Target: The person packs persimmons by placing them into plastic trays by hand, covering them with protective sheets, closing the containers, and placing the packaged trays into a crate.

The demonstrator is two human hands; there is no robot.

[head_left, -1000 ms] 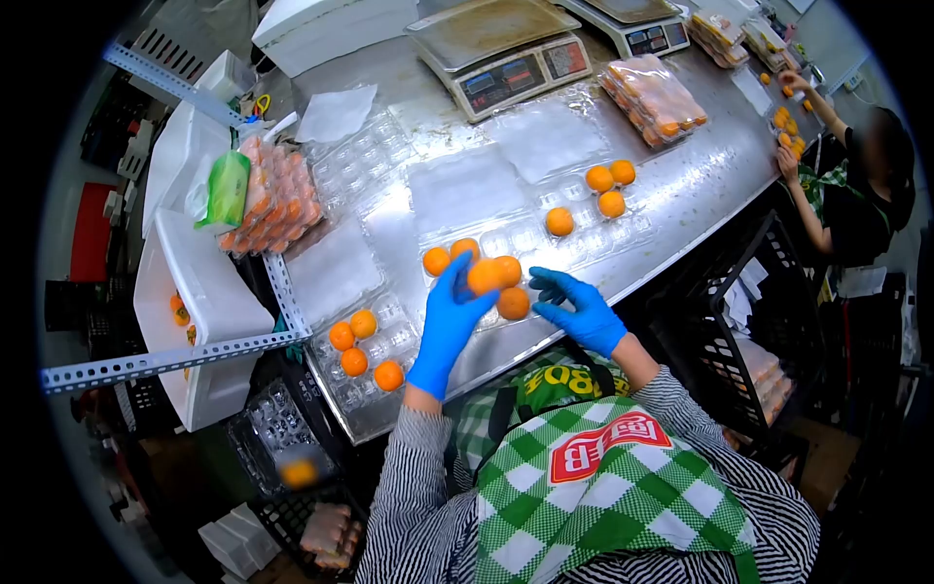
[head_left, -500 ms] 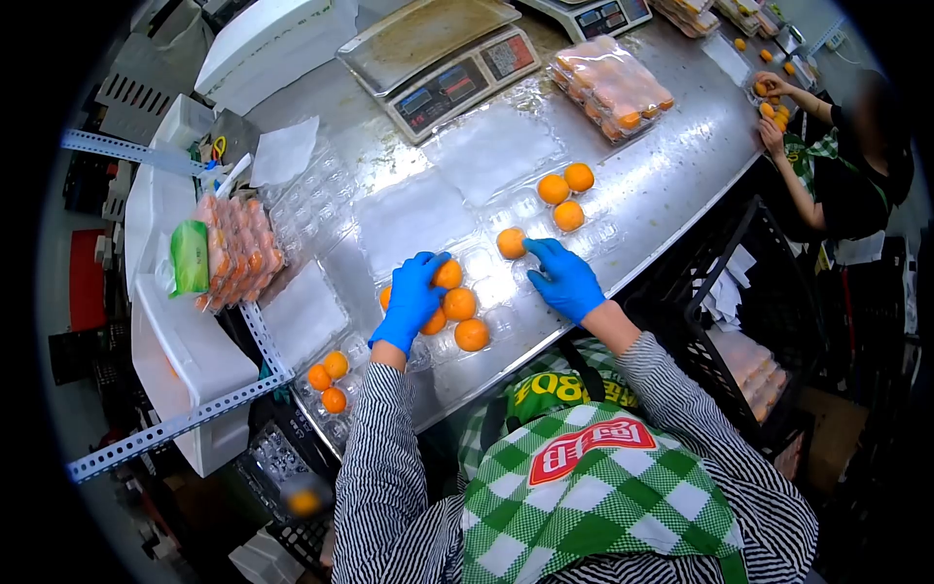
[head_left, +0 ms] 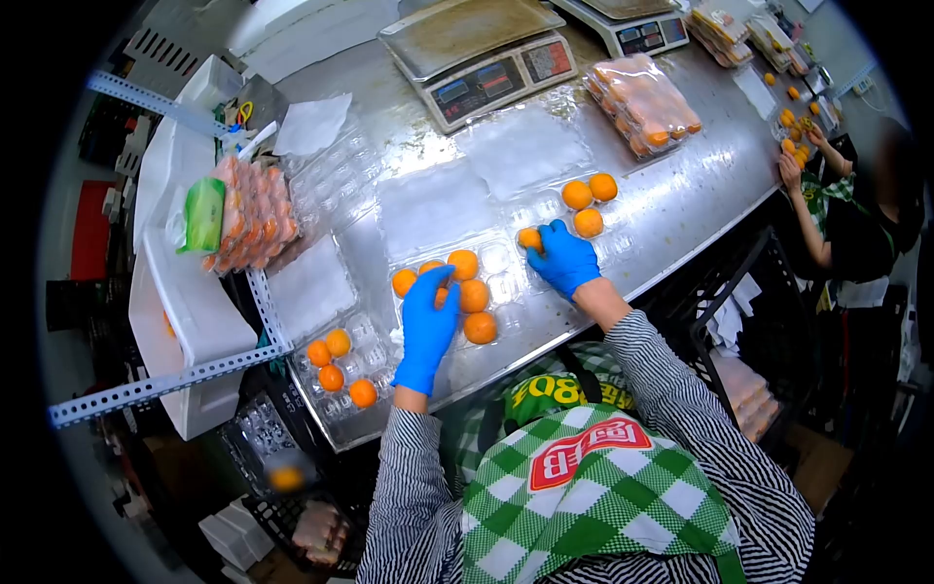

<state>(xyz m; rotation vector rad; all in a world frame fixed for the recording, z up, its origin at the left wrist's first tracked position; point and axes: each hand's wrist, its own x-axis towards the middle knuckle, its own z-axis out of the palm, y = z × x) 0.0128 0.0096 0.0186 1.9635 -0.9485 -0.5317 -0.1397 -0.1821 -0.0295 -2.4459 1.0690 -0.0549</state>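
Observation:
Blue gloves cover both hands. My left hand (head_left: 428, 321) is over the middle clear tray (head_left: 506, 313), its fingers curled round an orange (head_left: 442, 298) among several others. Beside it in that tray lie more oranges, one of them (head_left: 480, 328) nearest the table edge. My right hand (head_left: 565, 259) has its fingers closed on a single orange (head_left: 529, 239) at the left end of the right-hand clear tray (head_left: 611, 228). Three oranges (head_left: 589, 223) sit farther along that tray. At the lower left, another clear tray (head_left: 370, 336) holds several oranges.
Two scales (head_left: 496, 83) stand at the back. Wrapped packs of oranges (head_left: 642, 102) lie right of them, and more packs (head_left: 255, 214) are stacked at left. White sheets (head_left: 433, 209) lie mid-table. A metal rail (head_left: 175, 384) crosses at left. A co-worker (head_left: 866, 214) handles oranges at far right.
Since the earliest frame, my left hand has lowered its orange into the middle tray. My right hand has moved from beside that tray to the orange in the right-hand tray and closed on it.

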